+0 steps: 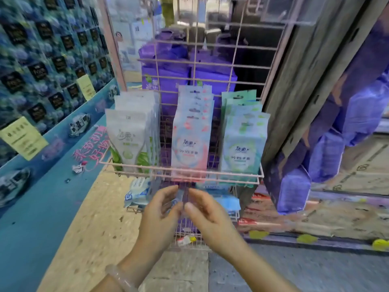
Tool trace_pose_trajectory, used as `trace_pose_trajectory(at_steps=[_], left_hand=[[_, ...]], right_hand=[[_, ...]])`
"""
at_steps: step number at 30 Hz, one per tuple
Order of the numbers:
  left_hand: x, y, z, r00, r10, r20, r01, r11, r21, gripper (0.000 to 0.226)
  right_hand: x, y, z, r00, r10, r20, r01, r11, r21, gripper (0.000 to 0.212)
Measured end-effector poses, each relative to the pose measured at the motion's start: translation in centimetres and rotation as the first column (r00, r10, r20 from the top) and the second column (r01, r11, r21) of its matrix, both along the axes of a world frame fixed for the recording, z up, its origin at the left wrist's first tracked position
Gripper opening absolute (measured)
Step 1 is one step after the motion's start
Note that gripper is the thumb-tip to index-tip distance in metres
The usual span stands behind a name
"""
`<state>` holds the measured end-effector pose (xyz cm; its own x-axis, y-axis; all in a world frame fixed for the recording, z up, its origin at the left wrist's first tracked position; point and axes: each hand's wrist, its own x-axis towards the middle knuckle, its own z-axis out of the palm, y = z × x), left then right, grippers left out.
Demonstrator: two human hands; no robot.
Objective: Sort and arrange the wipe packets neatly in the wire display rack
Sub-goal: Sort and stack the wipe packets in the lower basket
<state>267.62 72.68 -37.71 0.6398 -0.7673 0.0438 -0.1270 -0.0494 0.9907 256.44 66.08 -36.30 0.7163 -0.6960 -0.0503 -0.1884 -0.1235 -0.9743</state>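
Observation:
A pink wire display rack [181, 171] stands in front of me. Its middle shelf holds three upright rows of wipe packets: white-green ones [130, 142] on the left, pink-blue ones [190, 144] in the centre, green ones [242, 144] on the right. Purple packs [168, 74] fill the shelf above. On the lower shelf lie blue packets [136, 192]. My left hand [162, 213] and my right hand [202, 209] meet just below the middle shelf's front bar. Between their fingertips sits a small blue-white packet [177, 198], mostly hidden and blurred.
A blue wall panel [42, 186] with pictures and yellow notes runs along the left. Stacked purple packs [315, 161] and cardboard boxes [362, 171] stand on the right behind a wooden post [305, 81]. A small red-yellow packet [186, 239] lies on the rack's bottom shelf.

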Motion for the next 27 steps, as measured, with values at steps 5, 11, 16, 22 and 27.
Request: trace_pose_trajectory(at_steps=[5,11,16,22,27], left_hand=[[1.8,-0.1,-6.0,1.000,-0.001,0.014,-0.004,0.943,0.333,0.040],[1.6,-1.0,-10.2,0.999,-0.041,0.020,0.028,0.898,0.439,0.042],[0.4,-3.7,-11.6,0.997,-0.072,0.032,0.054,0.920,0.389,0.039],[1.2,-3.3,-12.9,0.975,0.221,0.028,-0.220,0.940,0.262,0.025],[4.7,-1.5,-12.7,0.813,0.578,0.073,-0.579,0.789,0.206,0.055]], right_hand=[[-0.8,-0.7,-6.5,0.942,-0.109,-0.319,0.068,0.988,-0.139,0.052],[-2.4,-3.6,-9.3,0.869,-0.397,-0.296,0.279,0.886,-0.370,0.039],[-4.0,-6.8,-10.2,0.780,-0.564,-0.273,0.336,0.744,-0.578,0.054],[-4.7,-9.4,-12.1,0.823,-0.300,-0.482,0.013,0.859,-0.512,0.093],[-3.6,-11.1,-13.3,0.831,-0.328,-0.448,0.025,0.828,-0.560,0.077]])
